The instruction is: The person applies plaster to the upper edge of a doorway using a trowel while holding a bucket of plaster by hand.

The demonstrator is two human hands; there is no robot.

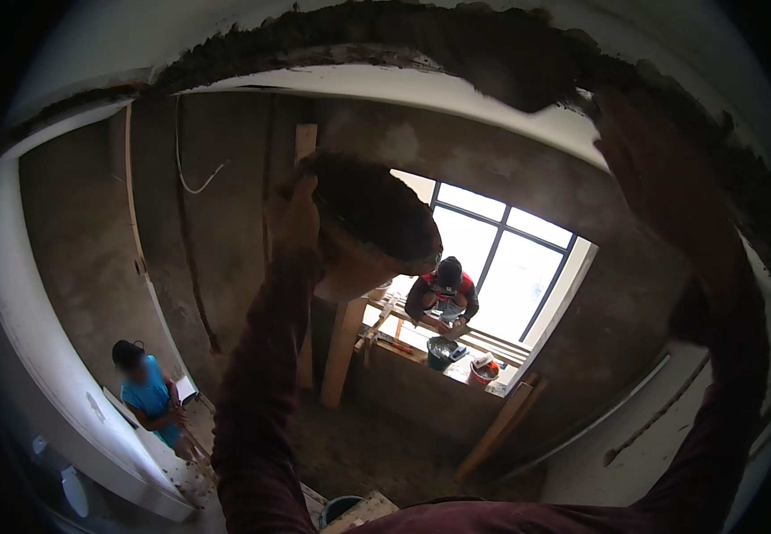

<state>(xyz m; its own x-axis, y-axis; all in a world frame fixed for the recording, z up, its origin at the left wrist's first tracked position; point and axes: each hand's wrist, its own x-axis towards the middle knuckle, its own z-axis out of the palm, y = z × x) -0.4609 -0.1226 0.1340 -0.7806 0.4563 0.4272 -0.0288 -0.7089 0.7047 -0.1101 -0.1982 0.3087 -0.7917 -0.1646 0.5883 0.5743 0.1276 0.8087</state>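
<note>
My left hand [296,212] is closed on the rim of a tilted round bucket [354,267], raised in front of me. Dark wet mortar [372,200] fills its mouth. Overhead, my right hand [630,156] is closed on what looks like a trowel [523,84]. Its dark, mortar-covered blade lies against the pale ceiling edge, and a small bright glint shows by my fingers. The handle is mostly hidden in shadow. A rough band of dark mortar [350,36] runs along that curved edge, on both sides of the blade.
A person [446,289] crouches at the bright window [510,254], beside a dark bucket [441,352] and a red bucket [483,368]. Another person in blue [147,392] stands low at left. Wooden props [343,351] lean below the sill. A cable [191,185] hangs on the wall.
</note>
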